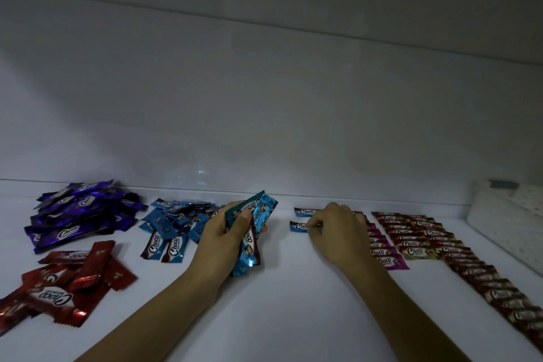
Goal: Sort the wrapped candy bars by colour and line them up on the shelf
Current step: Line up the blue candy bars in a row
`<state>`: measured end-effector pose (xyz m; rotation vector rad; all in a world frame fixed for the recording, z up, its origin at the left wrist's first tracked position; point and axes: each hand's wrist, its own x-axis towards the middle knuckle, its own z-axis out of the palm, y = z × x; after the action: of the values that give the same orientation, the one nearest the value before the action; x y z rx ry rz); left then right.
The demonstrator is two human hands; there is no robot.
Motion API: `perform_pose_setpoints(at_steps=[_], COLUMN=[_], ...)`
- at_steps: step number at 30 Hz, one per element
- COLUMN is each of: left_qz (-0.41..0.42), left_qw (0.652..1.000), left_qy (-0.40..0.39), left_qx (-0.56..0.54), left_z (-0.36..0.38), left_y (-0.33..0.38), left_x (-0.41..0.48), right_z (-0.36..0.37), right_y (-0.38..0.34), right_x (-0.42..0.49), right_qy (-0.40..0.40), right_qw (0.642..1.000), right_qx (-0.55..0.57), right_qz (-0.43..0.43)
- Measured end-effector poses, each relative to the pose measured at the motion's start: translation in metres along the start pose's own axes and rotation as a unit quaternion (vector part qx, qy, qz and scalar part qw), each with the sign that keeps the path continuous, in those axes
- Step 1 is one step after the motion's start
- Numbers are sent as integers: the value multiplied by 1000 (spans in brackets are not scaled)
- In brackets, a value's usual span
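My left hand (224, 232) grips a bunch of blue candy bars (255, 232) above the white shelf (288, 288). My right hand (335, 229) pinches the end of a blue bar (298, 226) lying flat on the shelf, just in front of another flat blue bar (304, 211). A loose heap of blue bars (173, 223) lies left of my left hand. Behind my right hand runs a line of pink bars (388, 258), partly hidden by the hand.
A purple heap (79, 214) lies at the back left and a red heap (64, 282) at the front left. Lines of dark red bars (417, 232) and brown bars (493, 288) run at the right. A white perforated panel (511, 214) leans at the far right.
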<state>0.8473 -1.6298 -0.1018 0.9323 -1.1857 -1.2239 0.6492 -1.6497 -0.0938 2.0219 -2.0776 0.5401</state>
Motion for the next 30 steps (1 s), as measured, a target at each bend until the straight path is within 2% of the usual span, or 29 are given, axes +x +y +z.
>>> perform_pose_setpoints(at_steps=[6,15,21,26,30], left_qz=[1,4,2,5,-4], left_qw=[1000,1000,1000,1000,1000], left_qy=[0,-9,-5,-2,0], left_qx=[5,5,4,5,0], left_z=[0,1,1,0,0], left_y=[-2,-1,0,1,0], left_x=[1,1,0,-1,0], right_z=[10,20,19,13,2], right_y=[4,4,6,-1,-1], right_x=[9,11,11,9,9], right_qy=[-55,40,34,45,14], right_qw=[998,998,998,998,1000], right_qx=[18,-26,-37,-39,-8], right_qz=[4,42,38,-5,18])
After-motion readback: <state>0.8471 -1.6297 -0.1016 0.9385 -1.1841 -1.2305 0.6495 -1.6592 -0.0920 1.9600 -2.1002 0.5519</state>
